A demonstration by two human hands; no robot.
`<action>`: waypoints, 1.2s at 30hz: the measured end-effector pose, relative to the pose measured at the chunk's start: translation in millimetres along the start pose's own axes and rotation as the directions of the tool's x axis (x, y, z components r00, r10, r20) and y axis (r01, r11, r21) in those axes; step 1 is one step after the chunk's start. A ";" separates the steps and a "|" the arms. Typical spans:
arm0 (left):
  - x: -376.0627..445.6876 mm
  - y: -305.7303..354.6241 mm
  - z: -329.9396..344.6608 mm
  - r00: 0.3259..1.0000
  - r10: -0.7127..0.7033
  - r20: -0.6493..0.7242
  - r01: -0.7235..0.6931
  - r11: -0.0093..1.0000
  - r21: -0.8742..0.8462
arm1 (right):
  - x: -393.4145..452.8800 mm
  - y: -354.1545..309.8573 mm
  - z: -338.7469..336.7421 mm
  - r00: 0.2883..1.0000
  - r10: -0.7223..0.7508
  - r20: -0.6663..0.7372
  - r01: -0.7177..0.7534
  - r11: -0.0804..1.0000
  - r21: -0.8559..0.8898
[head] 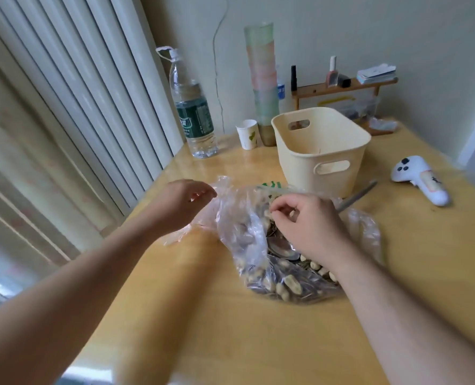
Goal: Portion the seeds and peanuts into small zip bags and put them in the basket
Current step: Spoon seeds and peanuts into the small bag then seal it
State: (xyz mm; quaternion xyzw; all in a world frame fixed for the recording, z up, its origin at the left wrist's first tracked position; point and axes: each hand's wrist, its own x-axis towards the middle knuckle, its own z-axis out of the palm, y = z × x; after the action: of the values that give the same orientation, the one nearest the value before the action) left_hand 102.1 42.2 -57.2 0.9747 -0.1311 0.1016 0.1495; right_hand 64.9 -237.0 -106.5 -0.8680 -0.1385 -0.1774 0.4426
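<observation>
Both hands [186,202] [305,226] pinch bag [241,232] (clear) — basket [322,151] beyond

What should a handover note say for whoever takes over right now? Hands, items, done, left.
Left hand: pinches the clear plastic at the left edge of the big bag, pulling it open.
Right hand: inside the bag mouth, fingers curled over the seeds and peanuts; what it grips cannot be told.
Metal scoop lies in the bag under the right hand.
Basket stands behind the bag on the table; nothing visible inside.
Done: big bag opened.
Left: fill small zip bags, place them in the basket. No filled zip bags visible.
</observation>
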 end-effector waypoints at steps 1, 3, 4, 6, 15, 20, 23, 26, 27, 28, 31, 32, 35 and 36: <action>-1.7 -5.7 -0.7 1.000 -0.005 0.012 0.005 1.000 0.024 | 0.6 -0.5 0.0 1.000 -0.030 -0.002 0.030 0.999 -0.017; -6.9 -10.8 5.0 1.000 -0.009 0.018 0.007 0.996 0.087 | 2.1 -2.3 -1.5 0.998 -0.062 -0.022 0.061 0.998 -0.029; -9.1 -11.1 11.1 1.000 -0.016 0.021 0.014 0.995 0.095 | 2.7 -3.0 -2.3 0.997 -0.066 -0.032 0.065 0.997 -0.031; -11.0 -8.9 23.9 0.999 -0.027 0.039 0.024 0.997 0.070 | 2.8 -3.9 -3.0 0.997 -0.071 -0.036 0.069 0.997 -0.042; -10.3 5.1 52.5 0.972 -0.216 -0.097 0.213 0.976 -0.041 | 1.8 -3.7 -5.1 1.000 -0.021 -0.016 0.021 1.000 -0.011; -6.4 8.8 27.1 0.951 -0.230 -0.207 0.165 0.943 -0.290 | 4.2 -0.7 -6.1 1.000 0.015 -0.018 -0.015 1.000 0.017; -4.3 13.2 6.9 0.913 -0.307 -0.270 0.105 0.814 -0.571 | 6.2 -1.2 -5.9 1.000 0.010 -0.024 -0.009 0.999 0.045; -2.9 36.7 -9.7 0.884 -0.321 -0.340 -0.048 0.660 -0.749 | 6.5 -3.6 -4.1 0.997 -0.017 -0.070 0.022 0.996 0.084; -2.7 48.3 -11.5 0.891 -0.295 -0.345 -0.096 0.621 -0.778 | 6.1 -5.5 -4.3 0.995 -0.032 -0.094 0.043 0.992 0.119; -3.1 61.4 -10.7 0.902 -0.261 -0.343 -0.135 0.585 -0.800 | 5.8 -7.5 -5.1 0.991 -0.049 -0.122 0.069 0.983 0.169; -2.6 95.5 7.5 0.935 -0.148 -0.322 -0.208 0.508 -0.836 | 6.2 -12.7 -11.1 0.975 -0.090 -0.205 0.147 0.949 0.279; -2.1 104.5 15.6 0.944 -0.120 -0.309 -0.218 0.478 -0.851 | 7.2 -12.7 -13.0 0.970 -0.105 -0.221 0.164 0.949 0.269; 1.2 121.3 38.7 0.955 -0.100 -0.280 -0.210 0.440 -0.873 | 11.9 -6.1 -14.9 0.965 -0.123 -0.233 0.168 0.969 0.183; 1.6 123.6 45.2 0.955 -0.114 -0.274 -0.199 0.439 -0.876 | 12.8 -3.2 -14.6 0.969 -0.100 -0.225 0.143 0.973 0.182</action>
State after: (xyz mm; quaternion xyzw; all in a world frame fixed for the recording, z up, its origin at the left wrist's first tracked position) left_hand 75.5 -86.4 -66.4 0.7165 -0.1660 0.1636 0.6575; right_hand 72.4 -246.0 -90.7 -0.7857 -0.1600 -0.2821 0.5268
